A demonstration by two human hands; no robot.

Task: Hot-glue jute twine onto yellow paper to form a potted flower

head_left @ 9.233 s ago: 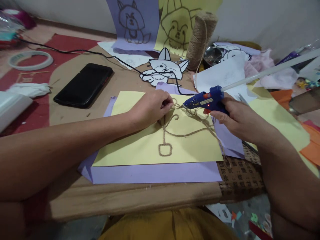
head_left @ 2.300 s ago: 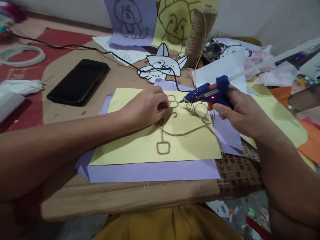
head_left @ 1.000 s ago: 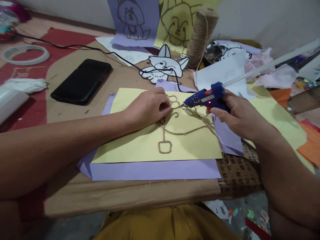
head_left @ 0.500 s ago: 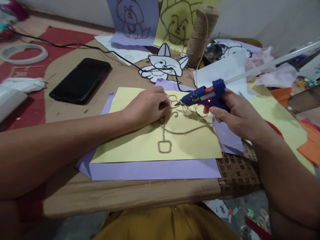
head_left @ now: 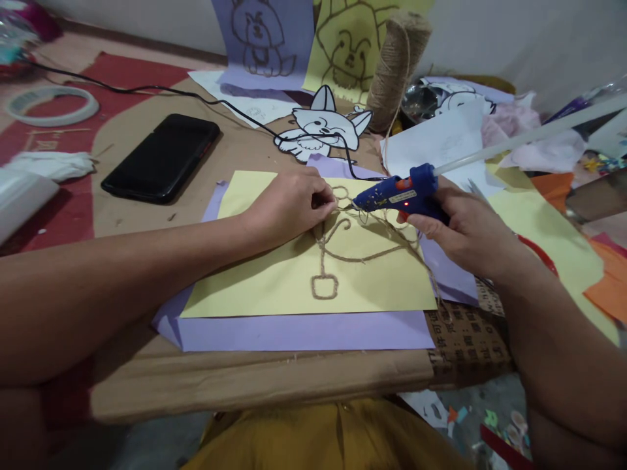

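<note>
My right hand (head_left: 463, 219) is wrapped around a blue hot glue gun (head_left: 392, 194) with a small red light glowing and a long translucent glue stick (head_left: 519, 134) out of its back. The nozzle points left, close to the fingertips of my left hand (head_left: 304, 199). Those fingers are pinched on a thin strand of jute twine (head_left: 345, 208) over a yellow paper sheet (head_left: 264, 281). Twine outlines lie on the sheet, among them a small rounded square (head_left: 324, 286) and a long curve. Under the yellow sheet is purple paper (head_left: 304, 331).
A twine spool (head_left: 399, 68) stands behind a fox cutout (head_left: 326, 124), with the gun's black cord (head_left: 220, 102) crossing it. Left are a phone (head_left: 161, 156) and a tape roll (head_left: 53, 106). Red-handled scissors (head_left: 539, 254) lie beside my right forearm.
The glue gun's back end has dipped slightly and its glue stick sits lower. My left fingers keep their pinch beside the nozzle. The whole view has shifted slightly.
</note>
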